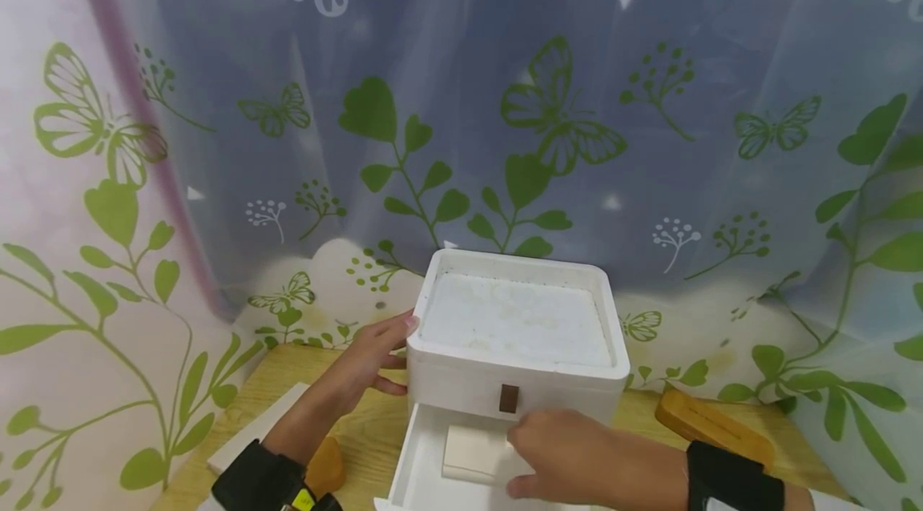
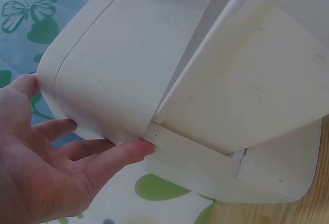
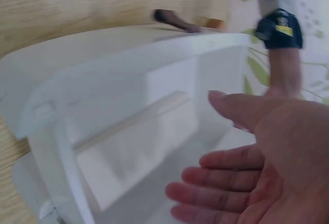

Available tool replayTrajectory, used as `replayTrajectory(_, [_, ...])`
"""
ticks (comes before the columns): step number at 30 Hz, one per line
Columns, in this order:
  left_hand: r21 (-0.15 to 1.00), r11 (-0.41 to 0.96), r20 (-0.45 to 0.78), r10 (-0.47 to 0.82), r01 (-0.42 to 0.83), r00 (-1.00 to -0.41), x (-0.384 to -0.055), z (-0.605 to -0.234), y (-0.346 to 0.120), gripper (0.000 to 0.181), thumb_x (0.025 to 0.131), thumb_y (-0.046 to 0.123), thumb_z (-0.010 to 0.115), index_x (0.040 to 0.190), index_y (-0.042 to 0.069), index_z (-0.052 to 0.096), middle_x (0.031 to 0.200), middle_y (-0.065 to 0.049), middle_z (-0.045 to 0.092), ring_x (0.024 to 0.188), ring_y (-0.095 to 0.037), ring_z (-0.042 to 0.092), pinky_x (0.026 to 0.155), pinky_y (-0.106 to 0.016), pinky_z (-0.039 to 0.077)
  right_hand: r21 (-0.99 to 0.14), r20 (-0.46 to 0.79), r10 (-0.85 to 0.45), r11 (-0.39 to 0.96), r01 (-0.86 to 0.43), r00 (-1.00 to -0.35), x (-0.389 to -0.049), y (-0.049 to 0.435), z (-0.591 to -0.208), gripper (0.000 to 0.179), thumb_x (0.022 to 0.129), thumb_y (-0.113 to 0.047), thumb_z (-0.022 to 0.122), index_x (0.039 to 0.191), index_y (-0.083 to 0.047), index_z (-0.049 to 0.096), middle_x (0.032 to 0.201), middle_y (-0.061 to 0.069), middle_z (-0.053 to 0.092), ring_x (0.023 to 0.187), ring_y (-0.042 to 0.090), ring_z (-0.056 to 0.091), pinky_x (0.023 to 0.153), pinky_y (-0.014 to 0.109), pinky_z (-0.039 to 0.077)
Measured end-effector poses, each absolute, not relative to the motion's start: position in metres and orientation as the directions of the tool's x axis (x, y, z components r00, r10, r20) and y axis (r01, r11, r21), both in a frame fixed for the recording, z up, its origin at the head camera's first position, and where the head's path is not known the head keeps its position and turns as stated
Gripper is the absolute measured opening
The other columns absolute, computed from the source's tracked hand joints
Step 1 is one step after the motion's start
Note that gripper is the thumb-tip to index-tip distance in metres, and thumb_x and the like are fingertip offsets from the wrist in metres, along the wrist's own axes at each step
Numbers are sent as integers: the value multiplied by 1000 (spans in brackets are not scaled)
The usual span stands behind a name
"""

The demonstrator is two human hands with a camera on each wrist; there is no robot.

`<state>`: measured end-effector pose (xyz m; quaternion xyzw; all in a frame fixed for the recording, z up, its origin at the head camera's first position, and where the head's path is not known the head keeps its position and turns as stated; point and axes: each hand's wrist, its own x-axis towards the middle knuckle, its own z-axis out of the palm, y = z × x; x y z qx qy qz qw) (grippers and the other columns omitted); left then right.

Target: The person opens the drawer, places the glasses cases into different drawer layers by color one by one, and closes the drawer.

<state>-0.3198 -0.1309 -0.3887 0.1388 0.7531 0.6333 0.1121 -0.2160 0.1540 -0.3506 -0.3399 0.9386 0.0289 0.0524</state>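
Observation:
A white two-drawer storage box (image 1: pixel 519 315) with a raised rim on top stands against the patterned curtain. Its lower drawer (image 1: pixel 413 463) is pulled out, while the upper one, with a brown pull tab (image 1: pixel 509 398), sits closed. Inside the open drawer lies a cream, flat rectangular block (image 3: pixel 139 149), small beside the drawer's width. My left hand (image 2: pixel 56 167) rests on the box's left side, fingers spread and fingertips at its edge. Over the drawer opening is my right hand (image 3: pixel 267 162), with loosely extended fingers and nothing in its palm.
On the wooden table (image 1: pixel 385 423), an orange-brown oblong case (image 1: pixel 714 424) lies right of the box. To the left are a white flat slab (image 1: pixel 255 431) and an orange rounded object (image 1: pixel 327 464), partly behind my left forearm. A curtain (image 1: pixel 461 94) with butterflies hangs close behind.

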Motion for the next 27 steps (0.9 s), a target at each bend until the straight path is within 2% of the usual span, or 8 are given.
replayTrajectory(5, [985,160,11,346,70,-938,-319,-388,-131,67,103,60,52,161,28,40,159,-21,49,124,-40,68,79,-52,65,-100,27,-700,708,-699,-713,-212,165,-332,36,93,-43,76,107,-10,79,102,0,79,91,9,71,80,28,60])
replayTrajectory(10, [985,158,13,353,73,-936,-320,-387,-130,67,103,60,52,161,28,40,158,-20,49,125,-41,67,80,-53,65,-220,249,-686,647,-730,-684,-209,178,-318,26,98,-36,73,109,-13,78,105,-2,79,94,12,73,79,27,61])
replayTrajectory(13, [985,156,12,356,72,-935,-320,-387,-130,67,103,60,52,161,27,41,158,-20,50,125,-41,67,79,-51,65,-200,417,-638,631,-750,-648,-208,186,-314,21,95,-27,77,111,-13,77,106,-2,79,94,13,74,79,29,62])
replayTrajectory(16, [985,157,7,352,67,-936,-320,-388,-130,67,103,60,51,161,27,41,158,-20,50,124,-40,68,78,-51,66,-139,546,-576,654,-744,-609,-208,194,-310,26,90,-21,81,115,-13,77,112,-2,79,101,17,76,83,35,64])
replayTrajectory(18, [986,158,2,349,61,-937,-319,-389,-130,67,104,60,51,161,27,40,158,-20,50,123,-40,68,79,-52,65,-147,577,-522,690,-708,-629,-208,201,-307,32,89,-21,82,120,-14,76,119,-1,78,108,20,75,88,41,63])
replayTrajectory(22, [986,157,0,343,57,-939,-319,-389,-130,67,103,60,52,161,28,41,158,-20,50,123,-40,69,79,-51,65,-254,578,-390,748,-613,-716,-210,216,-303,38,91,-23,80,128,-12,73,131,5,74,122,30,70,95,52,59])
replayTrajectory(27, [987,149,9,341,64,-940,-319,-388,-130,67,103,60,52,160,27,42,157,-21,51,121,-38,70,76,-49,66,-412,518,-210,788,-457,-829,-213,236,-307,52,96,-28,76,142,-8,63,147,13,63,133,42,61,100,60,54])
